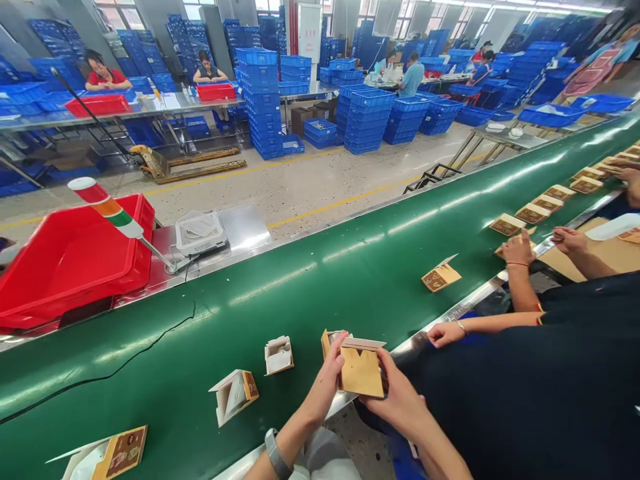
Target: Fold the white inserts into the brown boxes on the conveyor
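Off to your left there's a big red plastic bin, a red-orange-green striped signal light, then a scuffed yellow metal pallet jack and stacked blue plastic crates behind.

Ahead of you, bare green belt is lying free; leftward, open cartons are blocking you, and a co-worker's hand is crowding your right.

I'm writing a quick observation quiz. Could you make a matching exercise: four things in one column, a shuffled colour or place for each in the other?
Things:
1. Belt
2. Notched box
3. Nearest bin
4. Pallet jack

Colours or places:
A. On the floor
B. Red
C. Between left hand and right hand
D. Green

Pairs: 1-D; 2-C; 3-B; 4-A
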Motion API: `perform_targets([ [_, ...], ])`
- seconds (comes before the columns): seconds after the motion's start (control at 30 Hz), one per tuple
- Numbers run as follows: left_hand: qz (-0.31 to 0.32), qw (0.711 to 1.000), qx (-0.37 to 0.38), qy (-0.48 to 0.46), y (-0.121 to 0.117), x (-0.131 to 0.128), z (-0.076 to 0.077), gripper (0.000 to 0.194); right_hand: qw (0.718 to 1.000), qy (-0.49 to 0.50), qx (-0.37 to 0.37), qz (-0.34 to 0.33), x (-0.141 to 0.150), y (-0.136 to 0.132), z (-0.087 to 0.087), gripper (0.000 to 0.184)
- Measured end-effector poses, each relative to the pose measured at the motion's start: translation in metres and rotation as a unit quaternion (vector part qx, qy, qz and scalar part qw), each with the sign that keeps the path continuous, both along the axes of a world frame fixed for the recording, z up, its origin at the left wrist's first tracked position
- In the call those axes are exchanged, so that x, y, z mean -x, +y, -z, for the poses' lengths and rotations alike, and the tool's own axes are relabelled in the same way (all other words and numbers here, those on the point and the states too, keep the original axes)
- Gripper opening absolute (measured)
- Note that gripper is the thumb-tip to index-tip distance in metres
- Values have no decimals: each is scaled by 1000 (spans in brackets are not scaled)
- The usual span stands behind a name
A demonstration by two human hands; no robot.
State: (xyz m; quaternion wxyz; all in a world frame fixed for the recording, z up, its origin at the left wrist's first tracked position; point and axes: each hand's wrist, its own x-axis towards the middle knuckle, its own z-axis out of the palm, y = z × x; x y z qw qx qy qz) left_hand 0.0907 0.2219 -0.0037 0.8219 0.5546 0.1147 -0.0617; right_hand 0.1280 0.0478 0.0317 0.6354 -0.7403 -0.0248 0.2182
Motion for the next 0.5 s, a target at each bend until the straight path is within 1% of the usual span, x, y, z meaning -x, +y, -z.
perform_targets([
  [0.03,-11,1000,2,-12,1,3,6,55,1000,-6,29,4,-9,-8,3,65],
  [0.07,-27,999,-12,-19,2,7,13,55,998,-16,62,10,-20,-16,8,64],
  [0.13,-64,994,-90,-4,4,18,30,61,991,-50,120,35,-49,-34,25,68],
  [0.2,-70,985,-156,35,3,27,53,77,981,-89,156,69,-81,-49,52,74],
  [0.27,-56,980,-181,57,-2,28,79,92,980,-98,154,85,-110,-56,85,78],
  [0.33,-45,979,-193,51,-8,18,106,103,983,-85,134,95,-134,-56,119,79],
  [0.4,-41,976,-210,34,-14,-2,127,112,985,-73,124,94,-150,-54,147,78],
  [0.43,-38,975,-219,24,-16,-13,135,114,985,-72,125,91,-156,-53,159,78],
  [0.5,-32,972,-231,3,-18,-35,143,112,985,-76,131,82,-162,-55,174,79],
])
